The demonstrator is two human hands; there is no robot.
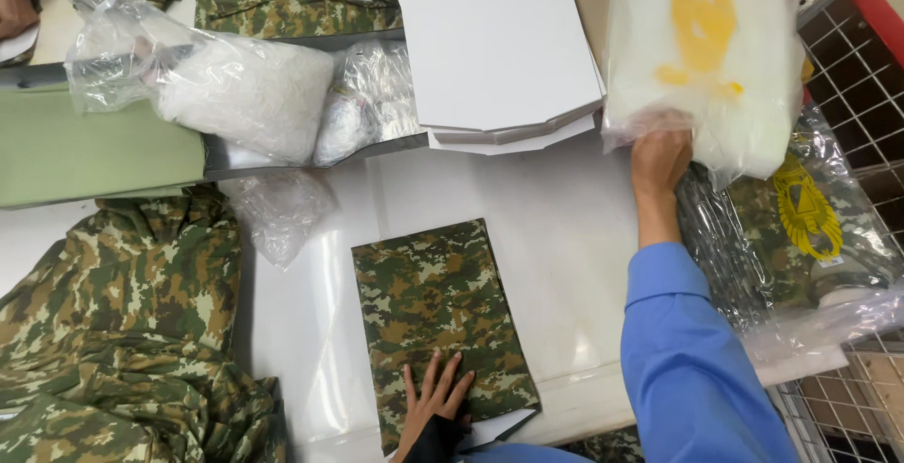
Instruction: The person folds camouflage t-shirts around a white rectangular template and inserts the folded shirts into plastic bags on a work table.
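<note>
While the left hand (435, 395) lies flat with fingers spread on the near end of a folded camouflage garment (439, 317), the right hand (659, 162) reaches far and to the right, its grip pinching the lower edge of a stack of clear plastic bags with a yellow print (702, 53). The folded garment rests on the white worktop (556, 237) near centre, over a white card (499, 428) that shows at its near right corner. The right arm wears a blue sleeve (692, 350).

Far centre: a stack of white cardboard sheets (494, 44). Far left: a tied plastic bag of white material (235, 91), and beside it a smaller clear bag (367, 96). A crumpled clear bag (281, 211) lies left of the folded garment. Loose camouflage fabric (122, 331) is heaped at near left. At right, a bagged camouflage garment (800, 227) lies beneath the held stack, next to a wire mesh rack (862, 77).
</note>
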